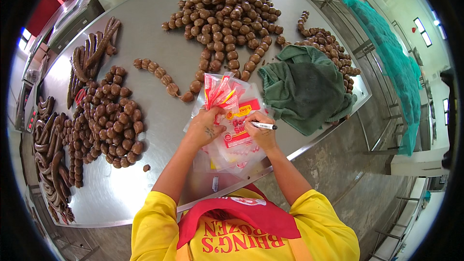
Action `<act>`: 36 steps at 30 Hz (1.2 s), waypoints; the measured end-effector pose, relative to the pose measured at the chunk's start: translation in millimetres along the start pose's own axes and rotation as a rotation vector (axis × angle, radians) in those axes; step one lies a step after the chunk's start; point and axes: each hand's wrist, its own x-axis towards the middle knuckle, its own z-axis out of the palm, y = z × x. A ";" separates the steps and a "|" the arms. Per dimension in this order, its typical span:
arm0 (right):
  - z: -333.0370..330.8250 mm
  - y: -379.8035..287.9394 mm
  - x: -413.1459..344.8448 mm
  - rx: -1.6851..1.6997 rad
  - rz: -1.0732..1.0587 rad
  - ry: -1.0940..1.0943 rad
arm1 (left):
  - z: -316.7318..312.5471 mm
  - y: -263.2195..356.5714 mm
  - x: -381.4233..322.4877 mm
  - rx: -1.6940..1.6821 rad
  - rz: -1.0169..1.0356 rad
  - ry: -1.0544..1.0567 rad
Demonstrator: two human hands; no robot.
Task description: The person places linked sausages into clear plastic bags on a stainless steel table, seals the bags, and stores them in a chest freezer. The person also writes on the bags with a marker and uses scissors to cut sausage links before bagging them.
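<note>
A stack of clear plastic packaging bags [235, 154] with red and yellow print lies on the steel table in front of me. My left hand [204, 127] grips the upper left of the stack, where some printed bag tops [221, 92] are bunched and folded over. Between the fingers of my right hand [261, 132] is a white marker pen [264, 125] with a black end. Its writing end points at the print of the top bag and is hidden by my fingers. A small whitish object [215, 184] rests below the bags.
Linked round sausages [232, 3] are heaped at the back of the steel table [159, 36]. More round links [116, 123] and long sausages [54, 148] lie left. A green cloth [308, 83] partly covers another heap [326, 41] at right. Green netting [391, 65] hangs beyond.
</note>
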 end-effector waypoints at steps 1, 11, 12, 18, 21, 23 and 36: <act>-1.1 -1.4 -0.4 0.048 0.011 0.010 | 0.1 0.1 -0.3 0.004 -0.003 0.005; -14.0 6.4 -2.0 -0.006 -0.041 -0.050 | 3.7 -2.6 1.4 -0.017 0.003 0.019; -13.9 8.0 -2.0 0.010 -0.011 -0.046 | 4.1 -2.8 1.4 -0.012 0.004 0.019; -17.5 6.8 -1.3 0.072 0.061 -0.060 | 2.1 -0.1 0.8 0.004 -0.014 0.004; -15.6 10.4 -2.4 0.044 0.001 -0.014 | 1.9 1.2 0.3 0.001 -0.012 0.004; -17.5 10.5 -4.0 0.123 0.053 0.019 | 1.9 1.3 0.3 0.000 0.001 0.007; -22.8 3.9 -2.8 0.229 0.216 -0.006 | -1.1 6.4 -0.9 0.004 -0.029 0.004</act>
